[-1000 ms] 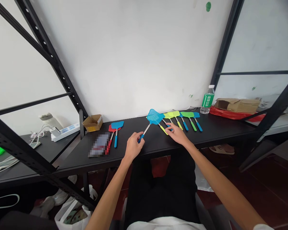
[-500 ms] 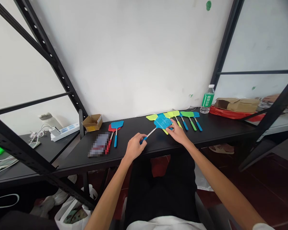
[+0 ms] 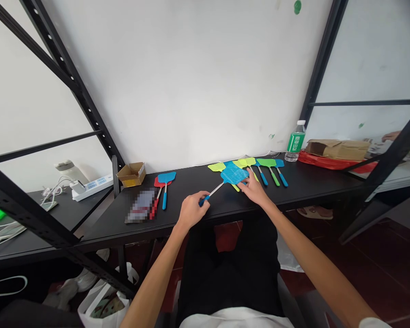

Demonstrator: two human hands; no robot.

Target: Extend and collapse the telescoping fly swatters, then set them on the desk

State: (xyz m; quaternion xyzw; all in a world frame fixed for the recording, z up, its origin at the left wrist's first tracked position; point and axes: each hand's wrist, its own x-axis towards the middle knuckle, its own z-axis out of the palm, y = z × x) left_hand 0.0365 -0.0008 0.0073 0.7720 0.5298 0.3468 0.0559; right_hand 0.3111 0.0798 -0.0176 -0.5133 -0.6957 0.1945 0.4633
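Note:
My left hand point(image 3: 192, 209) is closed round the blue handle of a fly swatter point(image 3: 234, 173), its metal rod slanting up to the right. At the right edge of the swatter's blue mesh head, my right hand point(image 3: 254, 187) grips with thumb and fingers. Beneath and behind that head lie other swatters, partly hidden: a yellow-green one point(image 3: 216, 167) and a blue one among them. To the right, a green swatter point(image 3: 268, 163) and more blue and yellow ones lie in a row, handles toward me. Left of my hands, a blue swatter point(image 3: 166, 177) overlaps a red one point(image 3: 156, 200).
A small cardboard box point(image 3: 131, 175) and a blurred-out flat object point(image 3: 140, 207) are at the table's left. A water bottle point(image 3: 295, 142) stands at the back right, near a brown carton point(image 3: 341, 149) on red plastic. Black shelf posts flank the table point(image 3: 191, 182). Another person's hand point(image 3: 391, 135) shows far right.
The held swatter's head has shifted slightly right, and my right hand's fingers have moved along its right edge. My left hand keeps the handle. The other person's hand has moved right.

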